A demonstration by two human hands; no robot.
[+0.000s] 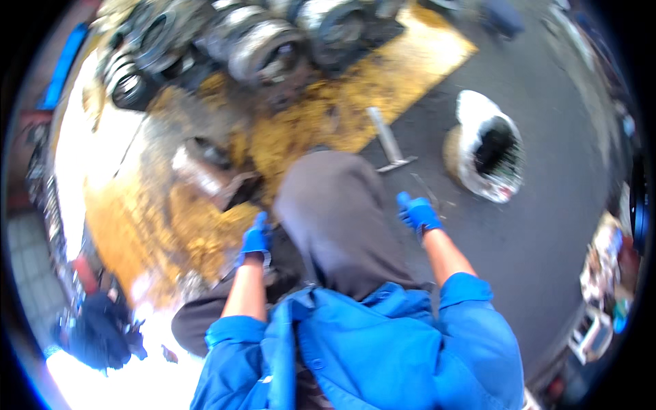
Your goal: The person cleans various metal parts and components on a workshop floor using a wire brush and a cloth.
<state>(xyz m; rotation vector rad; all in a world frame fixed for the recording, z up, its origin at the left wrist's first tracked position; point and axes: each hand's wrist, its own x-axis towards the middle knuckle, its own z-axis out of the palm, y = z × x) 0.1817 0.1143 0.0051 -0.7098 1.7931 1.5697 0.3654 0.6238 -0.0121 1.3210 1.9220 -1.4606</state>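
My left hand, in a blue glove, hovers beside my knee, nearest to a rusty cylindrical metal part lying on its side. One finger points away from me; the others are smeared. On the other side of my knee is my right hand, also gloved in blue, with a finger or thumb sticking out and the rest blurred. I see nothing held in either hand, though their palms are hidden. Beyond the right hand lies a T-shaped metal tool, its crosspiece toward me. A thin wire-like piece lies near that hand's fingers.
A white sack with dark contents stands open at the right. Several round metal parts crowd the far side of a stained yellow sheet. The floor is dark grey. Assorted clutter lines the right edge.
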